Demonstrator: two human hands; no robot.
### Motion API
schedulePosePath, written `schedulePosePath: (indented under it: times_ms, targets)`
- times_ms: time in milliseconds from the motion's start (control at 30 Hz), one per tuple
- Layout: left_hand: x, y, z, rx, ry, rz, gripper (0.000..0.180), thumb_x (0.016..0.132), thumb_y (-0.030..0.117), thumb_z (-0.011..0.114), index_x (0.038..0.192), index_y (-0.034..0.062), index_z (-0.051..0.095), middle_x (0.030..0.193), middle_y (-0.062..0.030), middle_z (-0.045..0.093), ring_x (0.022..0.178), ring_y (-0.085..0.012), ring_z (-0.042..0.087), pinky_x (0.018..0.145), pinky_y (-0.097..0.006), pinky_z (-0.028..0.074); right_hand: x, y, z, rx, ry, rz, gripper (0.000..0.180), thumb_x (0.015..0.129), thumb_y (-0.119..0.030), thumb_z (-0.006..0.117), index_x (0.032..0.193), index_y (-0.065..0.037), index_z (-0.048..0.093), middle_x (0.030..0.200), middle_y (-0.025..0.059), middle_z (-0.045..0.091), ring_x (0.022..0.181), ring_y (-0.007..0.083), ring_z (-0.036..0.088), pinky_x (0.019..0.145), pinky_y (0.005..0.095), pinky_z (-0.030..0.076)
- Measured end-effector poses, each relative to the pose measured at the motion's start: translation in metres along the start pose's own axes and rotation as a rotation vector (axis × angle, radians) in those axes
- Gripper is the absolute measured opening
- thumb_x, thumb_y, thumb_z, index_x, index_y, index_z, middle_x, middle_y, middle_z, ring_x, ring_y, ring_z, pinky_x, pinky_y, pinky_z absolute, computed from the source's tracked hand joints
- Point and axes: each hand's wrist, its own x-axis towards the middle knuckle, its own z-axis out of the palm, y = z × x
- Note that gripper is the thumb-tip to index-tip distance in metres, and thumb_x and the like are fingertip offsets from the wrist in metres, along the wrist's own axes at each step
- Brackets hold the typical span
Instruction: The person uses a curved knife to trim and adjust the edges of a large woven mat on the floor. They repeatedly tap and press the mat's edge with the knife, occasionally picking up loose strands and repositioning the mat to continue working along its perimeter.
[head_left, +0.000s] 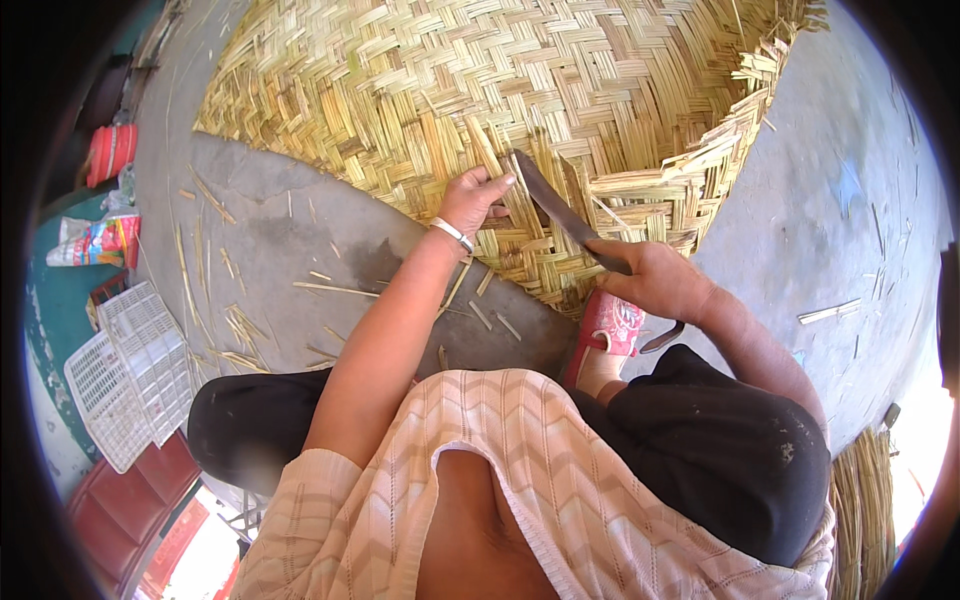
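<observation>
The left hand (474, 203) is pinching a pale reed strip (482, 142) at the herringbone-woven mat (560, 75), while the right hand (655, 277) is gripping a long dark-bladed knife (556, 205)

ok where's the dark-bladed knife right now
In the head view, just right of centre, the knife is in the right hand, its blade over the woven mat, its tip close to the left hand.
</observation>
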Motion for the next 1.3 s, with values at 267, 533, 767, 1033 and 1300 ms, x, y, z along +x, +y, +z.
schedulePosePath:
  times_ms: [267, 533, 767, 1033, 1300]
  targets:
    - [0.0, 0.014, 0.0, -0.02, -0.074, -0.079, 0.029, 0.087, 0.031, 0.074, 0.103, 0.0076, 0.066, 0.088, 0.0042, 0.06, 0.078, -0.0056, 0.056, 0.061, -0.023, 0.054, 0.007, -0.02, -0.001, -0.147, 0.02, 0.039, 0.055, 0.083, -0.028, 0.06, 0.135, -0.01, 0.055, 0.093, 0.0229, 0.068, 0.085, 0.033, 0.068, 0.08, 0.0405, 0.052]
    - [0.007, 0.019, 0.011, 0.037, 0.071, -0.097, 0.051, 0.083, 0.044, 0.075, 0.107, 0.0009, 0.064, 0.091, -0.0013, 0.056, 0.073, -0.0094, 0.054, 0.058, -0.024, 0.055, 0.028, -0.024, 0.03, -0.247, 0.114, 0.113, 0.056, 0.084, -0.03, 0.056, 0.138, -0.016, 0.05, 0.099, 0.0205, 0.069, 0.095, 0.037, 0.066, 0.085, 0.0474, 0.052]
    - [0.006, 0.028, 0.014, 0.09, 0.101, -0.186, 0.044, 0.085, 0.041, 0.075, 0.105, 0.0032, 0.063, 0.096, -0.0052, 0.06, 0.071, -0.0108, 0.055, 0.051, -0.025, 0.054, 0.054, -0.015, 0.054, -0.243, 0.268, 0.059, 0.056, 0.085, -0.03, 0.057, 0.139, -0.019, 0.046, 0.095, 0.0205, 0.069, 0.089, 0.0377, 0.067, 0.082, 0.0483, 0.053]
    - [-0.001, 0.035, 0.007, 0.018, -0.031, -0.399, 0.023, 0.086, 0.036, 0.074, 0.097, 0.0173, 0.067, 0.082, 0.0045, 0.067, 0.065, -0.0083, 0.059, 0.051, -0.022, 0.047, 0.05, -0.021, 0.047, -0.208, 0.219, 0.084, 0.059, 0.083, -0.028, 0.059, 0.14, -0.019, 0.044, 0.095, 0.0185, 0.07, 0.091, 0.0369, 0.067, 0.082, 0.0471, 0.053]
    - [-0.004, 0.031, 0.006, -0.013, -0.178, -0.533, 0.018, 0.086, 0.032, 0.074, 0.098, 0.0209, 0.066, 0.083, 0.0077, 0.069, 0.067, -0.0059, 0.058, 0.049, -0.022, 0.04, 0.055, -0.017, 0.049, -0.198, 0.235, 0.113, 0.063, 0.08, -0.03, 0.058, 0.142, -0.025, 0.044, 0.092, 0.0199, 0.07, 0.088, 0.0375, 0.067, 0.081, 0.048, 0.053]
